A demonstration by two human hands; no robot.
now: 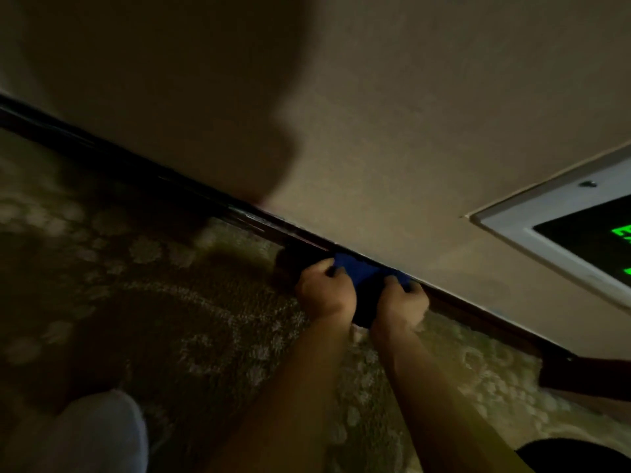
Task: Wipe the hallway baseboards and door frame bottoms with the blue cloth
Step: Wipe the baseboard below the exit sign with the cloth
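Observation:
The blue cloth [362,280] is pressed against the dark wooden baseboard [191,196], which runs diagonally from upper left to lower right where the beige wall meets the carpet. My left hand [324,291] grips the cloth's left side. My right hand [401,307] grips its right side. Both hands sit close together at the baseboard, with the cloth bunched between them and partly hidden by the fingers.
Patterned carpet [191,312] covers the floor below the baseboard. A low white-framed sign with green letters [580,230] is set in the wall at the right. A dark piece [587,375] juts out at the baseboard's right end. My knee in light fabric [99,435] shows at lower left.

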